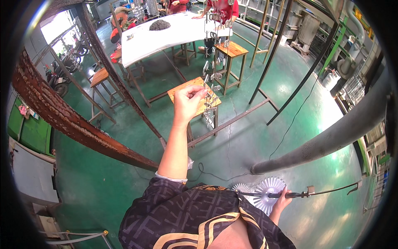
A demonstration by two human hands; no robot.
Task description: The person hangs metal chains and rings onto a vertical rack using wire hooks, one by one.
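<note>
Strands of small shiny metal clips (214, 76) hang down in front of me at mid-view. My left hand (187, 103) is raised with thumb and forefinger pinched at the left edge of these strands; the fingers partly cover the piece between them. Low on the right, my right hand (282, 201) is closed round a dark rod (296, 194). A hooked thin end of the rod points right. On its left part sit a large pale disc with radial fins (265, 191) and a smaller finned disc (240, 188).
A rusty curved beam (62, 112) rises on my left, and a thick grey pole (323, 139) on my right. Beyond the strands stand a wooden stool (182, 88) and a white table (182, 33) with a dark heap (160, 25). Several people are around it. A cable (290, 124) crosses the green floor.
</note>
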